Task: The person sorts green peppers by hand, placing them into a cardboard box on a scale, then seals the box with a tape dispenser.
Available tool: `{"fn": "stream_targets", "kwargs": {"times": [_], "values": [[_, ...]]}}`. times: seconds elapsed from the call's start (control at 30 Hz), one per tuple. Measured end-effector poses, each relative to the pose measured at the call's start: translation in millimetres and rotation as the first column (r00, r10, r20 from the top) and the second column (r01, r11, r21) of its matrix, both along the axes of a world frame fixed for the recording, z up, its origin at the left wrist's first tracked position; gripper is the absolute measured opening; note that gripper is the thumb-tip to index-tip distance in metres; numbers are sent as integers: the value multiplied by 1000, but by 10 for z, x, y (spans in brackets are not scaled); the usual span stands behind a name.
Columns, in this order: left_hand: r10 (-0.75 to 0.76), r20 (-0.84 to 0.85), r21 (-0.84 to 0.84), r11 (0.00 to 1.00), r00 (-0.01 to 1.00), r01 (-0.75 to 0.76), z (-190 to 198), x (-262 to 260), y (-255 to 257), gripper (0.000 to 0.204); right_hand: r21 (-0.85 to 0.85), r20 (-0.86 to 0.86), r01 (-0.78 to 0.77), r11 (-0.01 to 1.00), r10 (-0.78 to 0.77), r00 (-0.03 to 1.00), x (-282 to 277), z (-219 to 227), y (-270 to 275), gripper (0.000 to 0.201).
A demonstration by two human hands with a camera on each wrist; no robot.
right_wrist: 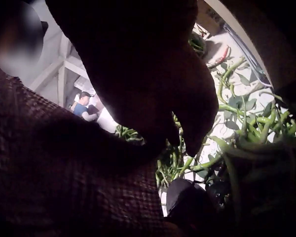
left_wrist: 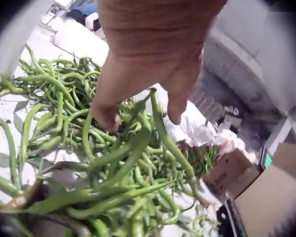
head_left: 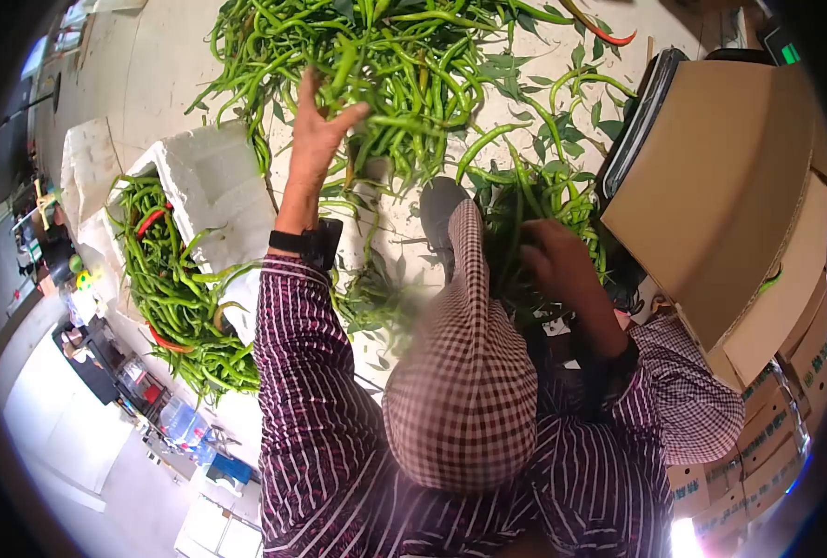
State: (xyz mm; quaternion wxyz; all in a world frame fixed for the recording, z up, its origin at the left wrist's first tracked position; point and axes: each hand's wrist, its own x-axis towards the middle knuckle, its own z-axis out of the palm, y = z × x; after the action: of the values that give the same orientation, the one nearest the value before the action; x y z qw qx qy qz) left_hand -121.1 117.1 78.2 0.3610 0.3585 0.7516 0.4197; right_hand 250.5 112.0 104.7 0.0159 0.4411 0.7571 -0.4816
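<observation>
My left hand (head_left: 317, 139) reaches over a large heap of green chili peppers (head_left: 404, 74), thumb and finger spread wide apart. Blurred peppers (head_left: 346, 67) lie just beyond its fingertips. From the left wrist, several long peppers (left_wrist: 138, 148) show below the gap between thumb and fingers. My right hand (head_left: 567, 265) is low beside my checked cap's brim, over a smaller clump of peppers and leaves (head_left: 562, 200). Shadow darkens that hand (right_wrist: 153, 74) in the right wrist view, and I cannot tell whether it holds anything.
At left, a white foam box (head_left: 213, 172) holds green peppers with a few red ones. A big cardboard box (head_left: 711, 186) stands open at right, near stacked cartons (head_left: 767, 428). Loose leaves (head_left: 516, 74) and a red-tipped pepper (head_left: 608, 35) lie on the pale surface. A shoe (head_left: 441, 209) shows between the heaps.
</observation>
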Motion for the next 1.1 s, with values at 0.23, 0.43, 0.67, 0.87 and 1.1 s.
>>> {"fn": "stream_targets", "kwargs": {"times": [0.23,0.43,0.67,0.87,1.1], "values": [[134,63,-242,963,989,-115,-985,264,-262,97,-190,-93,202,961,-222,971,-346,-507,419,31],[-138,-526,-458,878,839,-143,-774,520,155,68,-655,-198,403,639,-661,724,-924,-1050,813,41],[-33,-342,-247,967,939,-56,-1004,573,122,69,-932,87,338,131,-824,560,-1561,-1576,815,49],[-105,-150,-365,930,983,44,-950,404,-26,94,-916,-127,182,358,-688,714,-1455,-1377,648,47],[205,798,-254,967,566,7,-586,255,-66,65,-751,-402,27,660,-489,774,-1538,-1241,529,37]]}}
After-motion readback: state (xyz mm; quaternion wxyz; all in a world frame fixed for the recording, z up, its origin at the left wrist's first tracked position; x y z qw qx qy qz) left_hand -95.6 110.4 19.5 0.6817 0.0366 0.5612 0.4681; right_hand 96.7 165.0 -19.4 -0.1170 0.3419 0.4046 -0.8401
